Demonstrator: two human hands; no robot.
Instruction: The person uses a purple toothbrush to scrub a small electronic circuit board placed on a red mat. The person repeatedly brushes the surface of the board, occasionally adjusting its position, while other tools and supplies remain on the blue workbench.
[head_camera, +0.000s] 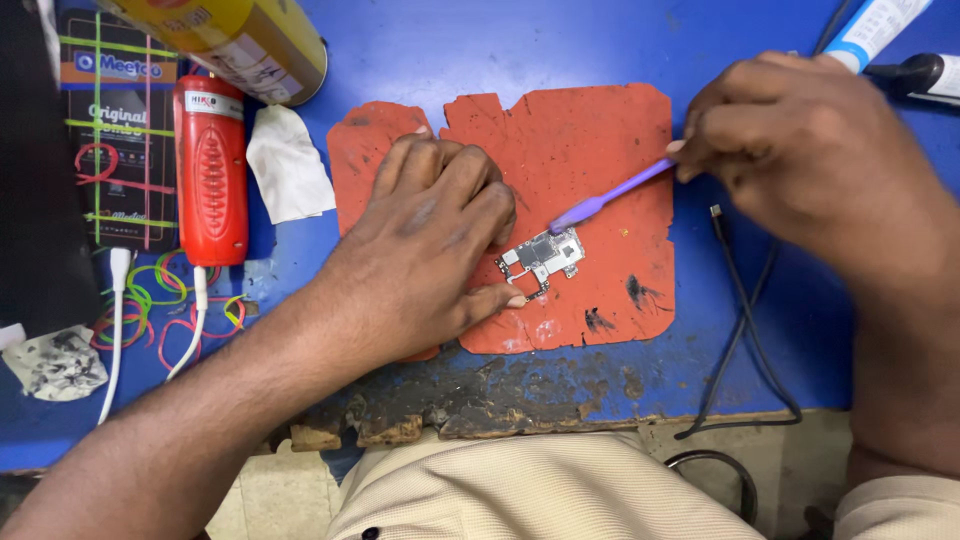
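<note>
Charred, chipped wood marks the blue worktop's (600, 50) near edge, and just beyond it I see one worn orange rubber mat (600, 140) carrying one small silver circuit board (541, 259). My left hand (425, 250) pins that board with curled fingertips; my right hand (800, 150) pinches one purple-handled brush (610, 196), its tip at the board's far edge. I judge brushing is underway; next needs light strokes. One red plastic device (211, 170) stands toward the left edge.

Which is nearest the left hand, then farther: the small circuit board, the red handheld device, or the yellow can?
Measured from the left hand:
1. Small circuit board, touching its fingertips on the orange mat.
2. Red handheld device, off to its left.
3. Yellow can, at the top left.
</note>
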